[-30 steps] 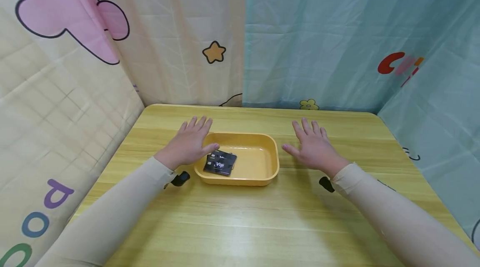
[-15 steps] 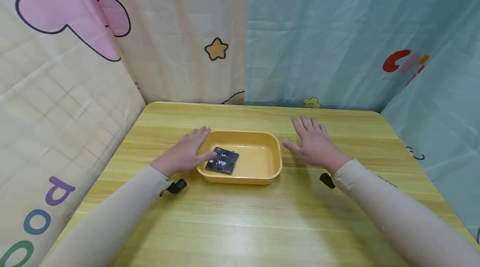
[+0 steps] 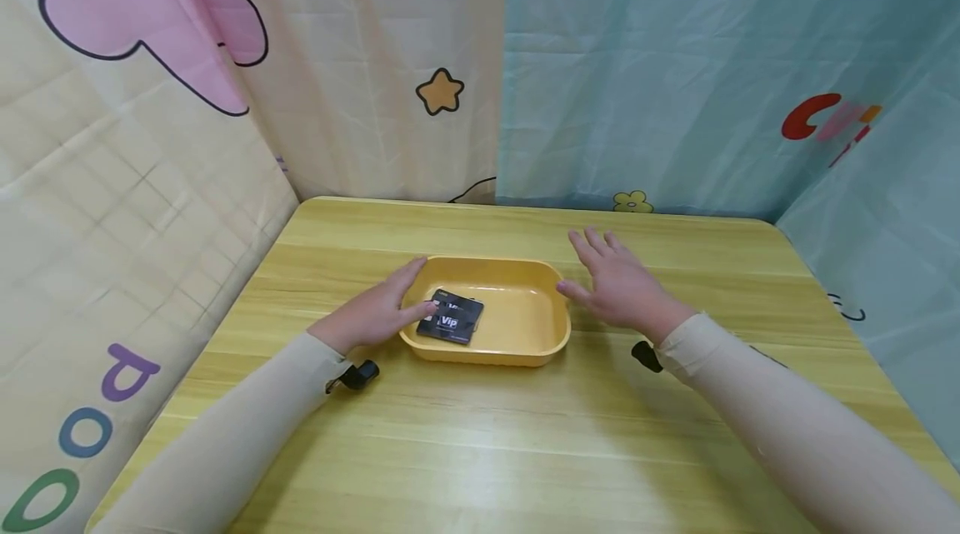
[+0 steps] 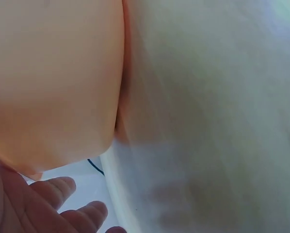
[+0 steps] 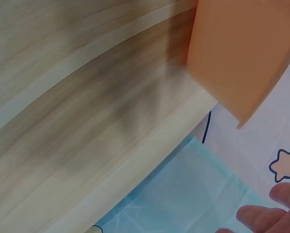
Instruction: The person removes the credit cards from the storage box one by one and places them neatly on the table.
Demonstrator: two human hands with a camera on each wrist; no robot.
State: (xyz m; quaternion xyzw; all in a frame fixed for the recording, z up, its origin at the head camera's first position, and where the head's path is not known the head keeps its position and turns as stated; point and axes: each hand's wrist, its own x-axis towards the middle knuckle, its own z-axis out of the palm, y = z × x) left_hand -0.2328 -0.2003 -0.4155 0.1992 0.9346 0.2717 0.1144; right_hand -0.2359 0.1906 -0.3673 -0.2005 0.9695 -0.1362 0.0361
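A yellow rectangular plastic tray sits on the wooden table. Inside its left end lie a few black cards marked "Vip", overlapping one another. My left hand is at the tray's left side, its fingers along the outer wall and its thumb reaching over the rim above the cards. Whether it touches the wall is hard to tell. Beside the right end, my right hand is spread, its thumb close to the rim. In the left wrist view, the fingers extend past the tray's wall.
The wooden table has rounded back corners. Printed curtains hang behind it and along both sides. Small black wrist cameras sit below the hands at the cuffs.
My right hand has moved left toward the tray's right rim. My left hand has come lower against the left side, its fingers less spread. The whole head view has shifted slightly.
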